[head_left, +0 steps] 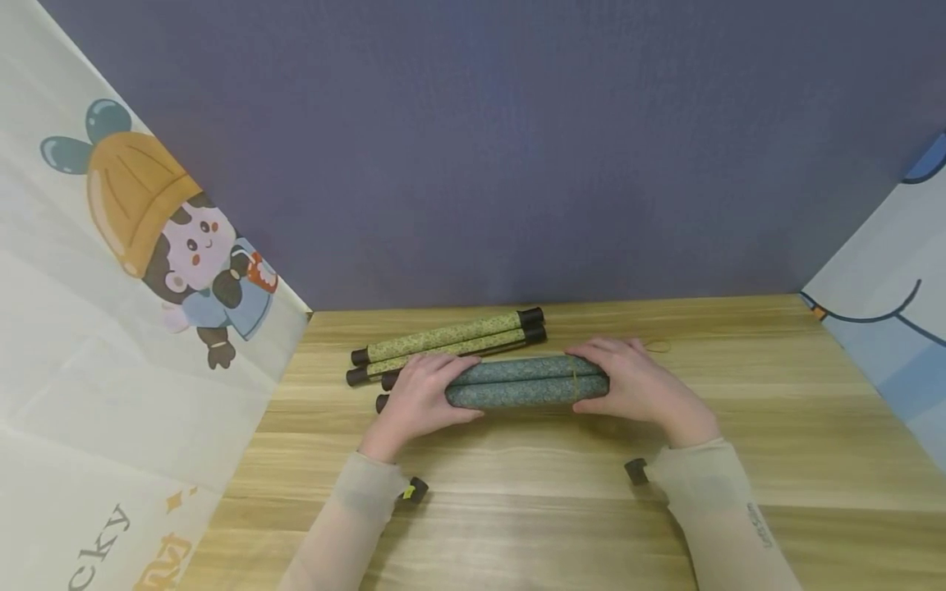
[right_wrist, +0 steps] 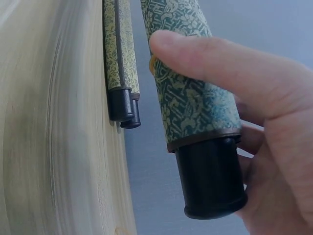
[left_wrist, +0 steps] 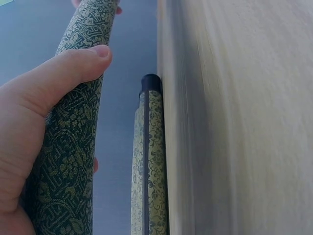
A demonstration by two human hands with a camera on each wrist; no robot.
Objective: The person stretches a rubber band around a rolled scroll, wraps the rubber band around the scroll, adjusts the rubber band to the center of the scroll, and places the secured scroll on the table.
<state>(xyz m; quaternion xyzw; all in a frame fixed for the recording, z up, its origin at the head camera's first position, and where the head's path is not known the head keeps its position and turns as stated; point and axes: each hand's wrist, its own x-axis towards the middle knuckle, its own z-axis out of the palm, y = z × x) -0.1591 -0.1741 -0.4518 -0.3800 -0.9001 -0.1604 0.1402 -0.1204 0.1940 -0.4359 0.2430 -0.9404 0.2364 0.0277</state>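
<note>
Both hands hold a green brocade scroll [head_left: 517,382], two rolls side by side with black end knobs, level above the table. My left hand [head_left: 423,392] grips its left part, thumb [left_wrist: 80,66] across the near roll in the left wrist view. At the other end my right hand [head_left: 639,386] grips close to the black knob [right_wrist: 210,178]. A thin yellowish rubber band [head_left: 575,382] goes round the scroll beside the right fingertips. Behind lies a yellow-green patterned scroll [head_left: 443,335], also two rolls with black knobs, partly covered by the left hand in the head view.
The wooden table [head_left: 517,509] ends at a dark grey-blue back panel [head_left: 502,164]. A loose rubber band [head_left: 656,346] lies behind the right hand. Light sheets with cartoon prints [head_left: 192,222] flank both sides. Small dark wrist cameras [head_left: 636,471] stick out from the cuffs.
</note>
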